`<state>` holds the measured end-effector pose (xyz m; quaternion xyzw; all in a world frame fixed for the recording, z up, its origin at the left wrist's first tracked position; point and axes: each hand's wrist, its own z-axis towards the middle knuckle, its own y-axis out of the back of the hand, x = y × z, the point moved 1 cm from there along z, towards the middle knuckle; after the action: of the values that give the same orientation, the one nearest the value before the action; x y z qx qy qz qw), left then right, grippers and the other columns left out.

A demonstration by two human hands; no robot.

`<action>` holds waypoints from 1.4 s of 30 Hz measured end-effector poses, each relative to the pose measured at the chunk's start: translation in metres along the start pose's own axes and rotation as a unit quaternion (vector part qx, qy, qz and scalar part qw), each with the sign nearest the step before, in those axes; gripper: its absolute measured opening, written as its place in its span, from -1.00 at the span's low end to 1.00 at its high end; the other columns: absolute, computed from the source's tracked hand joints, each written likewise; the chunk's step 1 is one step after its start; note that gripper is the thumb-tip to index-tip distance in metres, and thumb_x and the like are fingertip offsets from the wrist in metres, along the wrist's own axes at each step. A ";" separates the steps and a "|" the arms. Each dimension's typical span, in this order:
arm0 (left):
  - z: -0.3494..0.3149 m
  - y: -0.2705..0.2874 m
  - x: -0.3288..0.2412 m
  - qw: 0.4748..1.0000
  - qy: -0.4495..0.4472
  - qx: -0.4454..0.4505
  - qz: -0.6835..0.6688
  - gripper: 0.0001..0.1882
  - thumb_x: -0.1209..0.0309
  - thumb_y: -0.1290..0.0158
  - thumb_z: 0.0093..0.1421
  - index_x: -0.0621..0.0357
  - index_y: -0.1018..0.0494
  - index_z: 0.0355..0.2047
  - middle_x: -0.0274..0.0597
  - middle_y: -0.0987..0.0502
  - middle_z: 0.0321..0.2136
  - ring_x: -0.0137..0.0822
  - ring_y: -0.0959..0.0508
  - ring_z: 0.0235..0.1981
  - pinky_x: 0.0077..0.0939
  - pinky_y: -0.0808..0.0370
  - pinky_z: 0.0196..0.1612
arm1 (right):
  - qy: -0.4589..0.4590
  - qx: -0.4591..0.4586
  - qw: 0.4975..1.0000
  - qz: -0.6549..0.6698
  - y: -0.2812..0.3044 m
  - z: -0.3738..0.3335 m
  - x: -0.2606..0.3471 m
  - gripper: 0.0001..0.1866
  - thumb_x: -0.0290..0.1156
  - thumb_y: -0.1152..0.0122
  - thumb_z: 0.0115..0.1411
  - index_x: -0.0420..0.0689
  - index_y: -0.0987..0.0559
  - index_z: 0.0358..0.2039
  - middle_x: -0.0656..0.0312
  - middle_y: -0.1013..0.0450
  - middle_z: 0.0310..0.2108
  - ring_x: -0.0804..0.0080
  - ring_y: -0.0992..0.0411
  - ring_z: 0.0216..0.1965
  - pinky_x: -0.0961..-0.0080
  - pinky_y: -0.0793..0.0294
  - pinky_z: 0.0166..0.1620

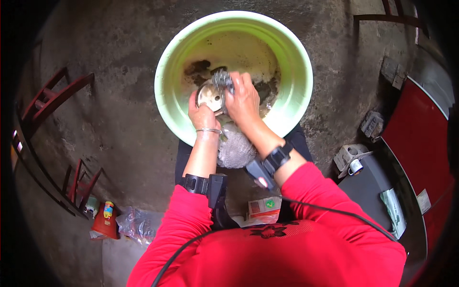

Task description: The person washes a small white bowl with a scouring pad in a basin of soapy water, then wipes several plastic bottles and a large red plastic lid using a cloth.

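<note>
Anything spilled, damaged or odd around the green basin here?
Nothing spilled or broken. The pale green plastic basin holds murky water with dark residue. The left hand grips a round metal vessel, and the right hand presses a steel scrubber against it.

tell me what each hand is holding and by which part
The left hand grips a small round metal vessel by its lower rim. The right hand presses a steel scrubber to it, bunched under the fingers, over the green basin.
</note>
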<state>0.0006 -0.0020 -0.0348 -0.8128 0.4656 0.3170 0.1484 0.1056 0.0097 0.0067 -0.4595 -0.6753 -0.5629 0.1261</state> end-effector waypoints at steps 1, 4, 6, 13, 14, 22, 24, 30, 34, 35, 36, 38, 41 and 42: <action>-0.005 -0.005 -0.003 1.000 -0.001 -0.019 0.016 -0.52 0.78 0.35 -0.07 0.34 -0.21 -0.08 -0.01 -0.35 -0.19 -0.24 -0.42 -0.21 -0.47 -0.40 -0.15 | -0.037 0.020 0.999 0.016 -0.001 0.013 -0.006 -0.70 -0.50 -0.07 -0.13 -0.15 -0.34 -0.30 -0.04 -0.29 -0.36 -0.08 -0.31 -0.34 0.20 -0.32 -0.32; -0.009 -0.008 -0.007 0.999 -0.034 -0.022 -0.002 -0.54 0.77 0.33 -0.06 0.33 -0.22 -0.08 -0.02 -0.36 -0.20 -0.26 -0.43 -0.24 -0.50 -0.41 -0.16 | -0.092 -0.004 0.996 0.022 -0.006 0.035 -0.026 -0.68 -0.51 -0.06 -0.11 -0.21 -0.30 -0.27 -0.09 -0.29 -0.38 -0.12 -0.29 -0.34 0.17 -0.30 -0.31; -0.006 -0.010 -0.012 0.997 -0.074 -0.027 0.008 -0.55 0.76 0.31 -0.04 0.32 -0.21 -0.09 -0.02 -0.37 -0.21 -0.25 -0.43 -0.25 -0.50 -0.42 -0.18 | -0.022 -0.004 1.000 0.016 -0.012 -0.006 -0.012 -0.69 -0.52 -0.04 -0.06 -0.29 -0.25 -0.28 -0.15 -0.29 -0.40 -0.12 -0.29 -0.31 0.16 -0.29 -0.28; 0.005 0.003 -0.011 0.993 0.038 -0.056 -0.098 -0.49 0.74 0.32 -0.02 0.23 -0.09 0.01 0.01 -0.28 -0.10 -0.12 -0.38 -0.13 -0.27 -0.44 -0.15 | 0.027 -0.090 0.996 -0.005 0.004 0.030 -0.070 -0.58 -0.46 -0.10 -0.08 -0.22 -0.28 -0.16 -0.12 -0.31 -0.28 -0.09 -0.31 -0.26 0.18 -0.30 -0.19; 0.001 -0.004 -0.012 0.993 0.046 -0.047 -0.102 -0.48 0.74 0.31 -0.02 0.23 -0.08 0.01 0.01 -0.26 -0.09 -0.12 -0.37 -0.12 -0.26 -0.43 -0.13 | 0.027 -0.140 0.990 -0.002 0.009 0.046 -0.089 -0.54 -0.48 -0.09 -0.09 -0.23 -0.28 -0.12 -0.14 -0.30 -0.24 -0.09 -0.30 -0.22 0.20 -0.28 -0.15; 0.002 -0.002 -0.011 0.992 0.001 -0.085 -0.096 -0.45 0.76 0.23 -0.05 0.21 -0.09 0.01 -0.01 -0.26 -0.10 -0.15 -0.36 -0.12 -0.30 -0.42 -0.14 | -0.253 0.103 0.824 0.496 0.003 -0.021 -0.018 -0.50 -0.43 -0.20 -0.07 -0.21 -0.26 -0.10 0.16 -0.36 -0.25 0.45 -0.34 -0.23 0.52 -0.33 -0.13; -0.002 -0.008 -0.006 0.991 -0.004 -0.077 -0.106 -0.51 0.76 0.21 -0.05 0.27 -0.13 -0.05 0.00 -0.32 -0.17 -0.16 -0.42 -0.21 -0.32 -0.45 -0.20 | -0.157 0.080 0.891 0.419 -0.006 -0.030 -0.011 -0.43 -0.45 -0.22 -0.09 -0.19 -0.21 -0.06 0.17 -0.35 -0.24 0.44 -0.32 -0.21 0.51 -0.30 -0.11; -0.006 -0.013 0.003 0.990 0.041 -0.030 -0.132 -0.67 0.75 0.17 -0.07 0.40 -0.19 -0.22 0.02 -0.39 -0.30 -0.20 -0.48 -0.35 -0.40 -0.49 -0.32 | -0.089 0.015 0.962 0.259 -0.007 -0.019 -0.013 -0.52 -0.51 -0.21 -0.16 -0.17 -0.28 -0.17 0.03 -0.35 -0.31 0.17 -0.37 -0.28 0.41 -0.35 -0.21; -0.006 -0.007 0.002 0.990 0.073 -0.026 -0.114 -0.65 0.77 0.17 -0.09 0.40 -0.23 -0.22 0.00 -0.41 -0.33 -0.23 -0.49 -0.35 -0.42 -0.49 -0.32 | 0.033 0.006 0.988 0.149 -0.008 -0.023 -0.009 -0.54 -0.57 -0.15 -0.17 -0.20 -0.30 -0.17 -0.03 -0.31 -0.29 0.04 -0.32 -0.26 0.35 -0.33 -0.21; -0.008 -0.009 0.004 0.993 0.077 -0.060 -0.065 -0.65 0.75 0.18 -0.07 0.40 -0.23 -0.20 0.03 -0.41 -0.36 -0.20 -0.50 -0.38 -0.43 -0.51 -0.40 | 0.037 -0.010 0.992 0.119 -0.009 -0.019 -0.014 -0.55 -0.59 -0.12 -0.17 -0.20 -0.30 -0.19 -0.03 -0.32 -0.30 0.02 -0.33 -0.27 0.35 -0.33 -0.22; -0.011 -0.011 0.001 0.993 0.078 -0.060 -0.063 -0.65 0.75 0.18 -0.07 0.40 -0.23 -0.20 0.03 -0.41 -0.36 -0.20 -0.50 -0.38 -0.43 -0.51 -0.40 | 0.038 -0.026 0.995 0.090 -0.012 -0.015 -0.022 -0.57 -0.61 -0.10 -0.18 -0.20 -0.31 -0.20 -0.03 -0.33 -0.32 0.01 -0.33 -0.28 0.34 -0.33 -0.23; -0.023 -0.020 -0.001 0.985 0.173 0.000 0.019 -0.67 0.73 0.18 -0.07 0.38 -0.22 -0.21 0.04 -0.41 -0.39 -0.17 -0.51 -0.43 -0.43 -0.51 -0.51 | 0.009 -0.032 0.997 0.074 -0.006 0.011 -0.038 -0.61 -0.64 -0.04 -0.21 -0.20 -0.33 -0.26 -0.06 -0.33 -0.37 -0.02 -0.34 -0.30 0.32 -0.34 -0.27; -0.010 -0.010 -0.002 0.990 0.135 -0.025 0.041 -0.67 0.72 0.18 -0.08 0.37 -0.19 -0.22 0.04 -0.40 -0.40 -0.17 -0.50 -0.47 -0.45 -0.48 -0.59 | 0.046 -0.038 0.996 0.061 -0.004 0.017 -0.026 -0.67 -0.62 -0.04 -0.22 -0.21 -0.35 -0.33 -0.06 -0.34 -0.40 -0.03 -0.34 -0.32 0.29 -0.34 -0.32; -0.003 0.000 -0.004 0.992 0.099 -0.060 0.045 -0.66 0.72 0.18 -0.09 0.37 -0.18 -0.23 0.02 -0.40 -0.40 -0.19 -0.50 -0.47 -0.46 -0.47 -0.59 | 0.055 -0.008 0.995 0.085 -0.009 -0.002 -0.014 -0.67 -0.61 -0.07 -0.22 -0.23 -0.35 -0.34 -0.06 -0.33 -0.41 -0.03 -0.34 -0.34 0.29 -0.34 -0.33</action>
<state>0.0002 -0.0008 -0.0299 -0.8258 0.4945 0.2684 0.0380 0.1057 0.0017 -0.0082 -0.4846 -0.6212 -0.5802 0.2064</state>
